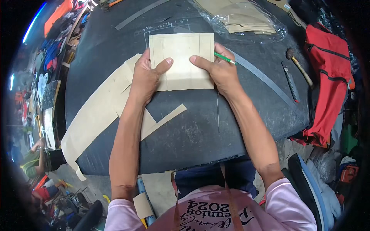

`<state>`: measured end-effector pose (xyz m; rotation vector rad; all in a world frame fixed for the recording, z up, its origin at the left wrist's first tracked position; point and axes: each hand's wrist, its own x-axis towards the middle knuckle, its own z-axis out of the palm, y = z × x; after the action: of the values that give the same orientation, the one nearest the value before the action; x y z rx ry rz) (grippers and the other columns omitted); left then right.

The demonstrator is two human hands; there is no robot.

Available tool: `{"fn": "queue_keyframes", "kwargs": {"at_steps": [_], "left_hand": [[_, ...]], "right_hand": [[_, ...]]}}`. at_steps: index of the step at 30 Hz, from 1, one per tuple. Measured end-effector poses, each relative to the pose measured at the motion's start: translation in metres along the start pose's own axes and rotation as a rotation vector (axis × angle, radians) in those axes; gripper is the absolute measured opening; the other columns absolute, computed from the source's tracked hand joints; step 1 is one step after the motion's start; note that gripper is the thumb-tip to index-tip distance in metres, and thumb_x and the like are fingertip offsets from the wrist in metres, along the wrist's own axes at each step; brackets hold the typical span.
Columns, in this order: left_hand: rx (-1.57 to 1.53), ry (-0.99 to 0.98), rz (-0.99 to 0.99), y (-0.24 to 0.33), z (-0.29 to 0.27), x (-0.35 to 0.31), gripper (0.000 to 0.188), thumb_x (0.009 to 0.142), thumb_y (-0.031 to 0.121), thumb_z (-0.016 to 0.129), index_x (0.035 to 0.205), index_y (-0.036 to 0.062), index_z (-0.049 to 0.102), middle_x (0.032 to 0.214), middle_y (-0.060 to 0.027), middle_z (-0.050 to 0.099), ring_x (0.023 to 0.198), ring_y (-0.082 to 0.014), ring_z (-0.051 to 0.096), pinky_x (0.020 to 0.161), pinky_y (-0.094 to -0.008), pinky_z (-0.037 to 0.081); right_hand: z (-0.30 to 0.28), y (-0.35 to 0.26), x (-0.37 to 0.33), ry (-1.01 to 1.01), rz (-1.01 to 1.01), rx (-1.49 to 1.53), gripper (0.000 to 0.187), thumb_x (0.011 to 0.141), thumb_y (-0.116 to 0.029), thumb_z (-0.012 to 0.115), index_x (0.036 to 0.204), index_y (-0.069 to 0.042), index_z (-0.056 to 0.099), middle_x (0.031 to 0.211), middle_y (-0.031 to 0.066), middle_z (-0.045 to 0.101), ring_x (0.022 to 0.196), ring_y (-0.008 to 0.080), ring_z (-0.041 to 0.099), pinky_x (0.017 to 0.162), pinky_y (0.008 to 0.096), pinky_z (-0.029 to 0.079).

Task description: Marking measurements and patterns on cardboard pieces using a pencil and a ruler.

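Note:
Between my two hands is a rectangular piece of tan card with pencil lines and creases, held up above the dark table. My left hand grips its left edge, thumb on the face and the fingers hidden behind. My right hand grips the right edge the same way, and a green pencil sticks out from between its fingers. Under my left forearm lie cut pieces of tan card, among them a narrow strip.
A long metal ruler lies right of my hands, another metal strip at the far left. Farther right are a cutter knife, a hammer and a red bag. Plastic-wrapped card sheets lie at the back. Another person is at far left.

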<state>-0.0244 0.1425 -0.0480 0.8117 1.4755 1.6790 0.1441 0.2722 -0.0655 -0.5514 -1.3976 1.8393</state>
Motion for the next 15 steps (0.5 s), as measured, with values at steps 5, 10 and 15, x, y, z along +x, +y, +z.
{"fn": "queue_keyframes", "kwargs": {"at_steps": [5,10,15], "left_hand": [[0.0,-0.012,0.005,-0.0004,0.0008,-0.0031,0.052,0.101,0.006,0.078,0.149,-0.0029,0.059,0.132,-0.0153,0.076,0.115,-0.0207,0.075,0.101,-0.0353,0.06],[0.007,-0.017,0.013,-0.0031,-0.0028,-0.0032,0.053,0.101,0.009,0.079,0.148,-0.0028,0.059,0.13,-0.0157,0.076,0.113,-0.0215,0.076,0.101,-0.0355,0.061],[-0.018,-0.033,0.03,-0.0032,-0.0027,-0.0007,0.061,0.099,0.005,0.081,0.153,-0.0033,0.053,0.134,-0.0171,0.074,0.118,-0.0223,0.074,0.104,-0.0358,0.059]], "right_hand": [[-0.0023,0.001,-0.002,-0.005,0.0,0.01,0.037,0.09,-0.001,0.088,0.124,0.001,0.075,0.115,0.0091,0.081,0.1,0.0152,0.076,0.089,0.0317,0.061],[0.0002,-0.0006,-0.0036,-0.005,0.011,-0.005,0.038,0.089,-0.002,0.088,0.124,0.001,0.075,0.116,0.01,0.08,0.101,0.0158,0.076,0.09,0.032,0.061],[-0.0012,-0.0038,-0.0028,-0.002,0.025,0.005,0.04,0.088,-0.001,0.088,0.125,0.001,0.074,0.117,0.0108,0.08,0.101,0.0168,0.076,0.091,0.0322,0.062]]}}
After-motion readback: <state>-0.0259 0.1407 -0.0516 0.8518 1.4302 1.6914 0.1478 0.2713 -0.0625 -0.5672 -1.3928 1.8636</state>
